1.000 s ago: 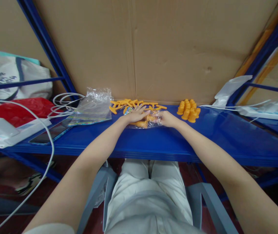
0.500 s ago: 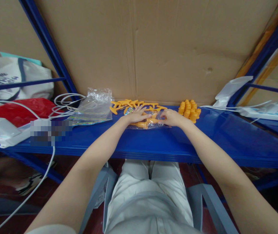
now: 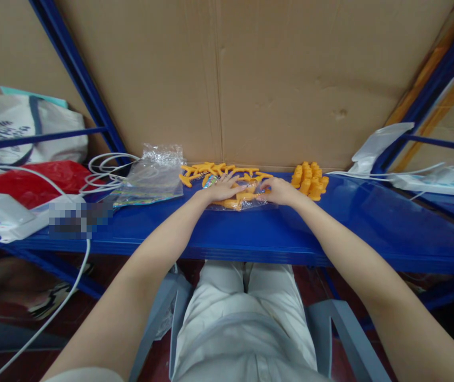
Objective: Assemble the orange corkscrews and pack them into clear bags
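Note:
A clear plastic bag [image 3: 253,203] with orange pieces [image 3: 246,196] inside lies on the blue table, between my hands. My left hand [image 3: 224,189] rests flat on its left part, fingers spread. My right hand [image 3: 276,191] is at the bag's right side with fingers curled in; what they grip is too small to make out. Behind my left hand lies a row of orange branched pieces [image 3: 203,168], with a small colourful tag [image 3: 210,181] beside them. To the right of my right hand stands a cluster of orange figure-like pieces [image 3: 309,180].
Flat clear bags [image 3: 155,178] lie left of my hands, near coiled white cables [image 3: 105,170], a red bag [image 3: 39,180] and a white power strip [image 3: 35,217]. At the right is another power strip [image 3: 442,183]. Cardboard [image 3: 270,79] backs the table.
My right hand has shifted very slightly left, and the orange pieces in the bag have moved a little left with it. My left hand stays almost where it was.

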